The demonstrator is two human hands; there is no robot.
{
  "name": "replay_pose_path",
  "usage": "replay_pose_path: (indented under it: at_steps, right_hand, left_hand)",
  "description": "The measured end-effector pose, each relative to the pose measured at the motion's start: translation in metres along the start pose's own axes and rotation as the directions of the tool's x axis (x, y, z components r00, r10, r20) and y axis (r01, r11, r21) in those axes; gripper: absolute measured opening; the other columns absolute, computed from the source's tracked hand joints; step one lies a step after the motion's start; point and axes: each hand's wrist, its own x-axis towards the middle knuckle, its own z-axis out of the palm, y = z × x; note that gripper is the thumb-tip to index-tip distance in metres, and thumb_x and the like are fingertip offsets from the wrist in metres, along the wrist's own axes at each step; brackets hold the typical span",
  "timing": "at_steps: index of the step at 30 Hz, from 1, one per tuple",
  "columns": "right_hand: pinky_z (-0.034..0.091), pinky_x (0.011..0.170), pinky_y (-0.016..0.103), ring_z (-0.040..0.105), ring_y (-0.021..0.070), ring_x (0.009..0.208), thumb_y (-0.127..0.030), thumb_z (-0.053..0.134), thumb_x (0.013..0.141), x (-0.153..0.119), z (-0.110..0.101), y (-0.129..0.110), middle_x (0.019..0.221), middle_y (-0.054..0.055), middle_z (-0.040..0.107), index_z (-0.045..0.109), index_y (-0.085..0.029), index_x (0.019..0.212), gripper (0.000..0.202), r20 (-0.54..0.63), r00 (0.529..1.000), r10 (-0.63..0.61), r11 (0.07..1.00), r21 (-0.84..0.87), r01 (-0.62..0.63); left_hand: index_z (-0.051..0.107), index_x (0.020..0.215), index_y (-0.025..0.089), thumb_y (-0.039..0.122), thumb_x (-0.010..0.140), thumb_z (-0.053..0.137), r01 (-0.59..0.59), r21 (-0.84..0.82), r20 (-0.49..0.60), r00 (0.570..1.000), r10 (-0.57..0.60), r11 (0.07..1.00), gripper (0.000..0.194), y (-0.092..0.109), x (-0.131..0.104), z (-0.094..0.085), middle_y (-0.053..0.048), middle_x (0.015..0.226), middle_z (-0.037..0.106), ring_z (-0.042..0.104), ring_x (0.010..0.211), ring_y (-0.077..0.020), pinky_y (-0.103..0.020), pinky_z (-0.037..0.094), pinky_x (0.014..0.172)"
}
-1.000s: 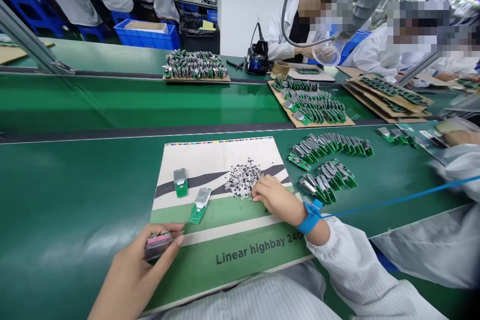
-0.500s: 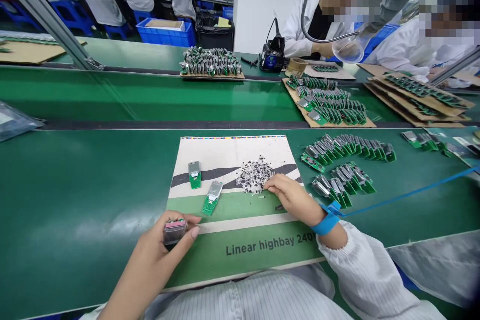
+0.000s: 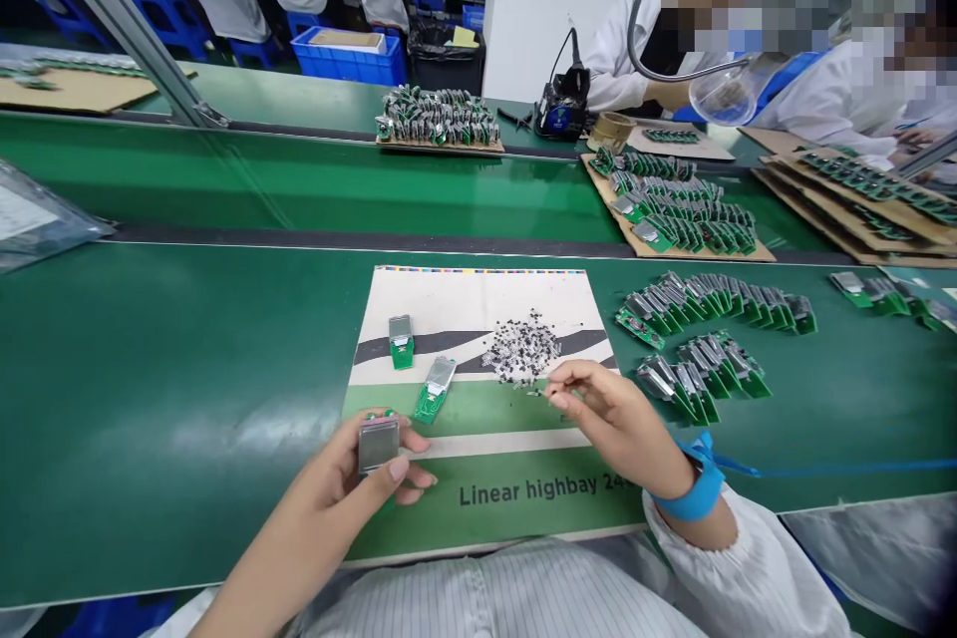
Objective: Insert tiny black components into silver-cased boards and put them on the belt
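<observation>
**Two hands, one module, a heap of tiny parts**

The left hand (image 3: 351,478) pinched one small circuit module (image 3: 378,443) with a metal shield, held low over the near-left edge of a printed card sheet (image 3: 478,299) on the green tabletop (image 3: 171,369). The right hand (image 3: 613,419), with a blue wrist strap (image 3: 695,488), had thumb and forefinger pressed together on something too small to make out, just beside a heap of tiny dark components (image 3: 523,351), too many to count.

Two more modules lay on the sheet: one upright (image 3: 402,341), one tilted (image 3: 435,389). To the right were two rows of overlapped modules, a long one (image 3: 718,301) and a shorter one (image 3: 703,371); their count was hard to tell.

The sheet read "Linear highbay 24", the rest hidden by the right hand. Faces of the workers across the belt were blurred.
</observation>
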Motion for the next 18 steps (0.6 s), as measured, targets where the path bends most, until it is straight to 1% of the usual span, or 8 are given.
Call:
replay_pose_path:
  at_steps: [4, 8, 12, 15, 18]
  right_hand:
    - [0.051, 0.063, 0.03, 0.06, 0.016, 0.076, -0.017, 0.053, 0.093, -0.001, 0.002, -0.017, 0.084, 0.002, 0.063, 0.059, -0.024, 0.099, 0.011, 0.024, 0.997, -0.067, 0.994, 0.092, 0.064]
    - [0.052, 0.068, 0.034, 0.06, 0.0174, 0.08, -0.014, 0.055, 0.092, 0.002, 0.002, -0.027, 0.084, 0.002, 0.065, 0.062, -0.026, 0.097, 0.015, 0.005, 0.988, -0.152, 0.976, 0.161, 0.149]
    - [0.055, 0.069, 0.035, 0.061, 0.018, 0.081, -0.016, 0.055, 0.093, 0.002, 0.005, -0.036, 0.086, 0.003, 0.067, 0.062, -0.028, 0.102, 0.016, -0.003, 0.981, -0.193, 0.956, 0.223, 0.189]
    - [0.055, 0.066, 0.034, 0.061, 0.018, 0.081, -0.016, 0.056, 0.093, -0.001, 0.009, -0.043, 0.086, 0.003, 0.066, 0.06, -0.029, 0.107, 0.019, -0.009, 0.986, -0.169, 0.934, 0.319, 0.163]
    - [0.056, 0.065, 0.033, 0.061, 0.0181, 0.081, -0.015, 0.058, 0.091, -0.003, 0.012, -0.047, 0.086, 0.003, 0.065, 0.058, -0.029, 0.108, 0.022, -0.01, 0.989, -0.148, 0.908, 0.394, 0.14]
  left_hand:
    - [0.064, 0.104, 0.026, 0.04, 0.088, 0.056, 0.003, -0.132, 0.039, 0.999, 0.002, 0.991, 0.023, 0.008, -0.005, 0.006, -0.004, 0.101, 0.067, 0.066, 0.084, -0.0185, -0.029, 0.056, 0.075]
    - [0.066, 0.106, 0.027, 0.038, 0.088, 0.056, 0.029, -0.232, 0.058, 0.998, -0.016, 0.972, 0.025, 0.018, -0.012, 0.015, -0.004, 0.099, 0.069, 0.067, 0.083, -0.0197, -0.029, 0.056, 0.072]
    - [0.067, 0.107, 0.027, 0.043, 0.085, 0.057, 0.053, -0.229, 0.098, 0.995, -0.031, 0.972, 0.029, 0.023, -0.017, 0.021, -0.006, 0.099, 0.07, 0.068, 0.085, -0.0234, -0.034, 0.058, 0.073]
    - [0.068, 0.107, 0.027, 0.045, 0.083, 0.058, 0.054, -0.208, 0.117, 0.993, -0.03, 0.977, 0.032, 0.023, -0.02, 0.022, -0.007, 0.1, 0.071, 0.068, 0.087, -0.0252, -0.038, 0.059, 0.077]
    - [0.068, 0.108, 0.028, 0.045, 0.083, 0.06, 0.043, -0.223, 0.129, 0.992, -0.015, 0.974, 0.031, 0.022, -0.021, 0.023, -0.007, 0.1, 0.07, 0.069, 0.087, -0.0253, -0.037, 0.059, 0.076]
